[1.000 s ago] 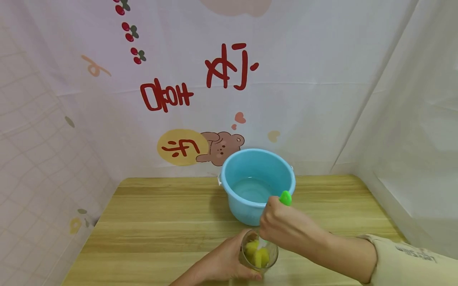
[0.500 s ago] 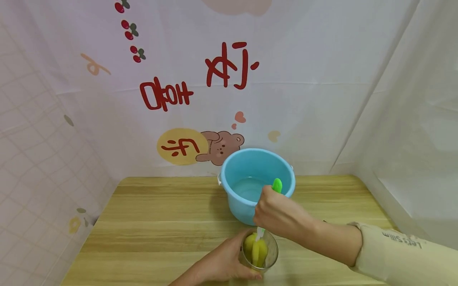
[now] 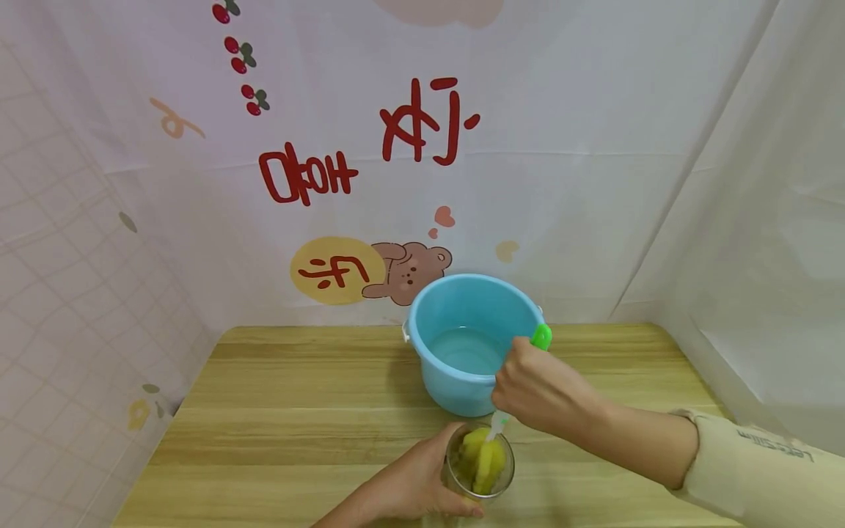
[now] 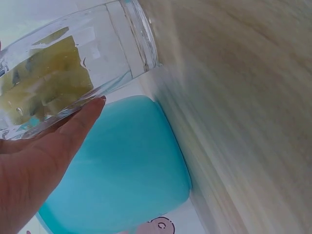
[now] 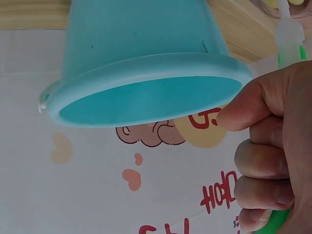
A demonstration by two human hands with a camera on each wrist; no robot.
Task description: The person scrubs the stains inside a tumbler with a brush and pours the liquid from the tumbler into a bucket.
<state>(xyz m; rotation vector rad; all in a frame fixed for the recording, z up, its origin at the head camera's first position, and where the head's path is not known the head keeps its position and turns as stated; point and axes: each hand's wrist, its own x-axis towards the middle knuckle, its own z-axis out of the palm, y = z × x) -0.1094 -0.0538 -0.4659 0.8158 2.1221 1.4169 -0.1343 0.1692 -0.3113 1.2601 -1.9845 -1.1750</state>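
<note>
My left hand [image 3: 419, 477] grips a clear drinking glass [image 3: 507, 480] near the front of the table. In the left wrist view the glass [image 4: 109, 44] looks plain and thick-bottomed, with fingers along its side. A sponge cup brush [image 3: 487, 469] has its yellow head inside the glass. My right hand [image 3: 544, 389] holds the brush by its green handle, whose rounded end sticks out above the fist. In the right wrist view the fingers of my right hand [image 5: 265, 156] are curled round the handle [image 5: 275, 222]; the white neck leads down to the glass.
Just behind the hands stands a light blue bucket [image 3: 455, 396] with some water in it. The wooden table [image 3: 297, 411] reaches back to a printed white cloth [image 3: 561, 220], and cloth also hangs along both sides.
The right hand went up and left, then back right, with the brush handle now leaning right. The sponge head shifted inside the glass. My left hand and the glass stayed nearly in place.
</note>
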